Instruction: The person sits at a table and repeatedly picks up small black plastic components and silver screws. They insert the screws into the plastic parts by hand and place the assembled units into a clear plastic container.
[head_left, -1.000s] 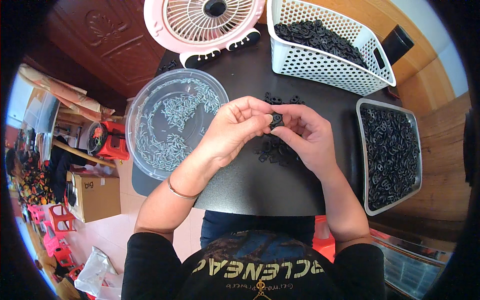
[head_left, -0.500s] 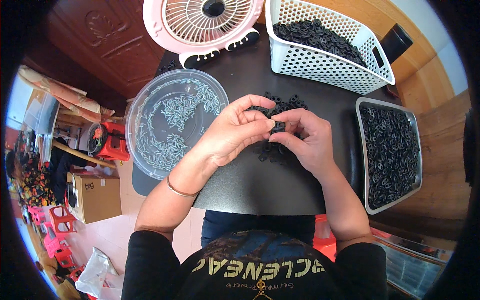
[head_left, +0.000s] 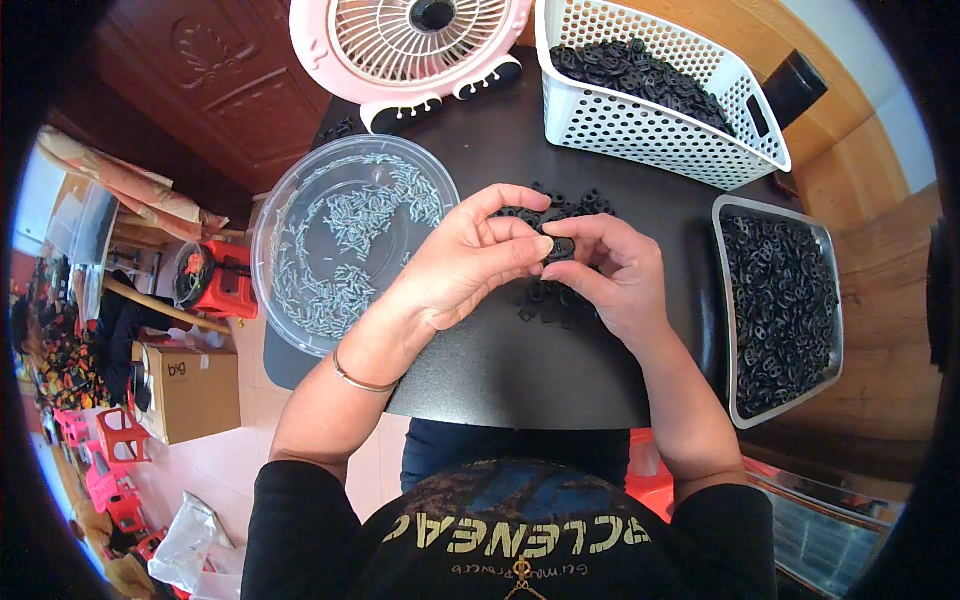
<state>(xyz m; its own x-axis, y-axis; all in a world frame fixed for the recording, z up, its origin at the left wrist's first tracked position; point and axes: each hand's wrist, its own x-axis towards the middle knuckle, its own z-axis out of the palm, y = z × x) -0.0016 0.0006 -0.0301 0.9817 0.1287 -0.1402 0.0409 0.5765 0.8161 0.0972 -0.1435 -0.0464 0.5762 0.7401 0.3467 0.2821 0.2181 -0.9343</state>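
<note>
A small black plastic part (head_left: pixel 561 249) is pinched between the thumb and index finger of my right hand (head_left: pixel 625 268). My left hand (head_left: pixel 465 250) meets it from the other side, thumb and finger pressed together at the part's edge. Whatever lies in that left pinch is too small to make out. Behind and below both hands, a loose pile of similar black parts (head_left: pixel 545 300) lies on the dark table, partly hidden by my fingers. To the left stands a round clear tub (head_left: pixel 262 270) holding many short silvery metal pins or screws.
A pink fan (head_left: pixel 385 97) stands at the back. A white perforated basket (head_left: pixel 640 150) at the back right and a metal-rimmed tray (head_left: pixel 728 330) on the right hold black parts. The dark table (head_left: pixel 520 385) ends close to my body. A cardboard box (head_left: pixel 195 395) sits on the floor at left.
The black part has turned slightly in my right fingers, now showing more of its rounded face. Both hands stay at nearly the same place.
</note>
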